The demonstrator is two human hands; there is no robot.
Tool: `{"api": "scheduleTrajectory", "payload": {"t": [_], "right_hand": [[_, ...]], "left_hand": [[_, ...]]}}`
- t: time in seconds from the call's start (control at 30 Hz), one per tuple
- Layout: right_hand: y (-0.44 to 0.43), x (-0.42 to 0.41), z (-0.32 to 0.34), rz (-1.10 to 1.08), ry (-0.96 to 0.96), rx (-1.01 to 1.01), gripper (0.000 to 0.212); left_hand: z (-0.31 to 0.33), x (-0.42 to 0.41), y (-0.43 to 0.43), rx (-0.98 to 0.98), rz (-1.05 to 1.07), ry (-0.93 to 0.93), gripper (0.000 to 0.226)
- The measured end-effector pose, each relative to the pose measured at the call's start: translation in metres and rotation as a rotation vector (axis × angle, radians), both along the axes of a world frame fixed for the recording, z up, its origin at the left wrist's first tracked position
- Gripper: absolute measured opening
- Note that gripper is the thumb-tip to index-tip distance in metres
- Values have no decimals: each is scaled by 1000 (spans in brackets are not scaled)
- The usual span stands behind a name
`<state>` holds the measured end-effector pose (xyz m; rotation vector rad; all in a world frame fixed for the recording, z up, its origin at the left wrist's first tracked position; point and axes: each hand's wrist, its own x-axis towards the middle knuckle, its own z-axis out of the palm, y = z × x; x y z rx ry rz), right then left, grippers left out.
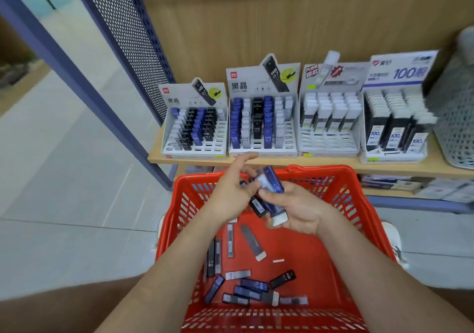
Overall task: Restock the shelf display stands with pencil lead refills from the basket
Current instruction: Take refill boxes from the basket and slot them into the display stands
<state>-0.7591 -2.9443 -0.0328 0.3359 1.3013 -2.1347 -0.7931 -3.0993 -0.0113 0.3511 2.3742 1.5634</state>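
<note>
This is the sorting step between basket and shelf. At the centre of the frame the right hand [300,212] grips a bundle of refills [272,191] – blue, black and white-capped cases fanned out above the red basket [359,186]. The left hand [228,191] meets it from the left, with thumb and curled fingers closed on the bundle's upper end and the index finger sticking out straight; blur hides which case it has.

More loose refills [246,286] lie scattered on the basket floor, lower centre. Above, on the wooden shelf [333,163], the left display stand [195,125] shows empty slots along its front and right side, and the second stand [263,117] has gaps too.

The next move probably calls for drawing one case free, reading its colour and grade, then slotting it upright into a matching row – without loosening the rest.
</note>
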Motion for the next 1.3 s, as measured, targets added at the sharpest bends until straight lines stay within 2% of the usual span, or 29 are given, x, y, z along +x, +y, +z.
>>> {"api": "scheduleTrajectory", "payload": {"t": [0.13, 0.23, 0.33, 0.5, 0.7, 0.77, 0.87, 1.0, 1.17, 1.23, 1.3], "right_hand": [[-4, 1, 18, -87, 71, -48, 8], [-7, 1, 31, -106, 125, -94, 8], [-10, -2, 38, -127, 165, -51, 27], [-17, -12, 43, -154, 181, -27, 16], [-38, -26, 47, -119, 279, -26, 25], [-42, -34, 45, -163, 261, -46, 23], [-46, -44, 42, -193, 215, -133, 16], [-51, -58, 40, -185, 165, -214, 29], [-62, -72, 26, -188, 105, -224, 29], [-67, -77, 17, -195, 126, -114, 19], [-69, -80, 8, -190, 163, 11, 14]], "left_hand": [[15, 3, -2, 245, 293, -135, 39], [27, 1, -9, 347, 326, -245, 25], [43, -3, -13, 358, 298, -271, 23], [69, -14, -28, 226, 276, -192, 20], [93, -29, -41, 121, 251, -120, 13], [98, -40, -46, 103, 211, -166, 11], [105, -61, -59, 103, 100, -315, 24], [106, -82, -76, 56, -37, -362, 30], [103, -102, -79, -146, -91, -199, 29], [101, -114, -81, -217, -27, -125, 18], [95, -133, -88, -374, 40, -9, 9]]}}
